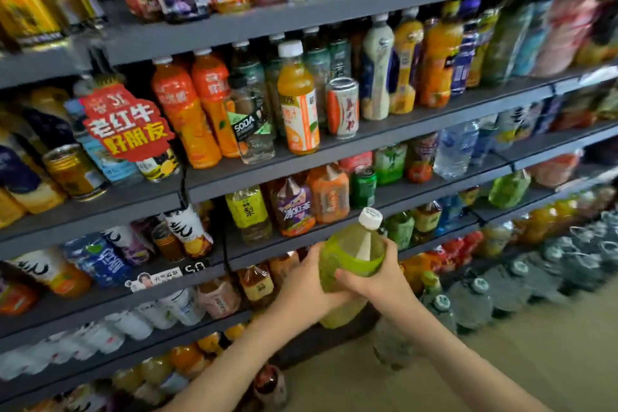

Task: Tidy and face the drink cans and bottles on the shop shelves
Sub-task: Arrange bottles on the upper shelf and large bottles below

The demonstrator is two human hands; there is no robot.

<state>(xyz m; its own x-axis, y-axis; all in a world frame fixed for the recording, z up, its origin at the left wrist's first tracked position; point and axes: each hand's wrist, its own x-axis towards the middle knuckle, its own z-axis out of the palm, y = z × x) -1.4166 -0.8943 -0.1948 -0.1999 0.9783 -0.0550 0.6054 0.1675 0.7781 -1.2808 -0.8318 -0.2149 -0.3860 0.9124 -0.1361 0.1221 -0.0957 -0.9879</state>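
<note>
Both hands (302,281) (378,278) grip one green-labelled bottle (351,254) of yellowish drink.

A drinks aisle in a shop.

Grey shelves (334,10) climb in tiers above and to both sides of the hands, packed with rows of bottles (298,100) and cans (342,107). A red promo sign (128,124) hangs up and left of the left hand (306,281), with a price tag (195,267) on the shelf edge left of it. Water jugs (475,304) line the floor right of the right hand (379,283).
</note>
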